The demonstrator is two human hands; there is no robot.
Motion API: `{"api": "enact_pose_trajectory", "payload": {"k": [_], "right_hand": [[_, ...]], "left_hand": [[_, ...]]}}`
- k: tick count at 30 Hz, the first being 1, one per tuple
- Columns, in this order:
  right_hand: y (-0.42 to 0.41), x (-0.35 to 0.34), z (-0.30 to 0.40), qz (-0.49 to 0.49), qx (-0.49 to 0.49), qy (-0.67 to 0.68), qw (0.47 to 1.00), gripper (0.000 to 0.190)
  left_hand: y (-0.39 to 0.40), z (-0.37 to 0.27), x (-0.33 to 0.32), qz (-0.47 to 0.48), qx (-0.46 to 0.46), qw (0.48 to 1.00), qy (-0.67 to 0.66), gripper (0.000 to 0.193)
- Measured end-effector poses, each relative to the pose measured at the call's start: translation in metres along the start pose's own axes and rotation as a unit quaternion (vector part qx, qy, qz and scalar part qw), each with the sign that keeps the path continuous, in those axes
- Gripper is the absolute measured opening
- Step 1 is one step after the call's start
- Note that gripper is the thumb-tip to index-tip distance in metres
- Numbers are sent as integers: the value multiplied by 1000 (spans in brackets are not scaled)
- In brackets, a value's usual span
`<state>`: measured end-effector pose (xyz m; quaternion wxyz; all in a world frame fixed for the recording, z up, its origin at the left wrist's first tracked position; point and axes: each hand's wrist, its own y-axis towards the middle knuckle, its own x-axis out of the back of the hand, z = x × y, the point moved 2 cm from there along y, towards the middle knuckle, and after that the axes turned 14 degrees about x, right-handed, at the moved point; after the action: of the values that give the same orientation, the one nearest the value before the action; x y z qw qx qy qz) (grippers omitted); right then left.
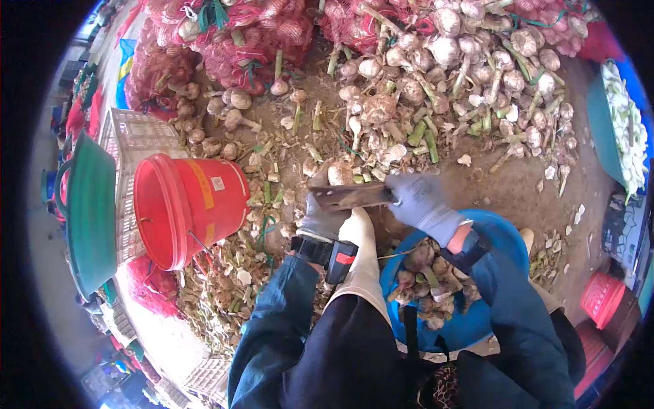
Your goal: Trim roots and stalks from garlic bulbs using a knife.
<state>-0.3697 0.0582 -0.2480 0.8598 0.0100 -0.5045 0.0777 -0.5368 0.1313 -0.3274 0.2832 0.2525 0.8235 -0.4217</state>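
Observation:
My right hand (421,207), in a grey glove, grips the handle of a broad dark blade (352,196), which looks like a cleaver. The blade lies level across the front of my left hand (324,217), also gloved. Just beyond the blade, at the left fingertips, is a garlic bulb (340,174); the blade hides most of the grip on it. A blue basin (503,240) holding several garlic bulbs (431,271) stands below my right forearm. Ahead lies a heap of garlic with stalks (460,66) on the floor.
Red mesh sacks of garlic (245,41) stand at the back. To the left are a tipped red bucket (196,204), a green tub (94,214) and a white plastic crate (143,133). Cut stalks and skins (230,291) litter the floor. A filled green container (605,122) stands far right.

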Motion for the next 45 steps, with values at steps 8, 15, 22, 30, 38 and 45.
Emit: {"api": "enact_pose_trajectory", "payload": {"k": [8,15,22,30,38,45], "right_hand": [[21,-5,26,-8,20,0,1000,15],[6,-6,-9,-24,-26,8,999,13],[-26,12,-72,56,-291,-54,953,21],[-75,34,-135,-73,-371,-47,925,26],[-82,34,-111,-50,-320,-12,946,26],[-15,39,-37,7,-136,23,990,23]], "left_hand": [[3,12,46,-40,-6,912,408,33],[-9,9,-9,38,99,964,-244,28],[-36,-15,-66,129,105,986,19,24],[25,-44,-162,23,-275,469,839,39],[71,-84,-113,-255,-68,538,800,23],[27,-20,-28,-100,65,898,425,37]]}}
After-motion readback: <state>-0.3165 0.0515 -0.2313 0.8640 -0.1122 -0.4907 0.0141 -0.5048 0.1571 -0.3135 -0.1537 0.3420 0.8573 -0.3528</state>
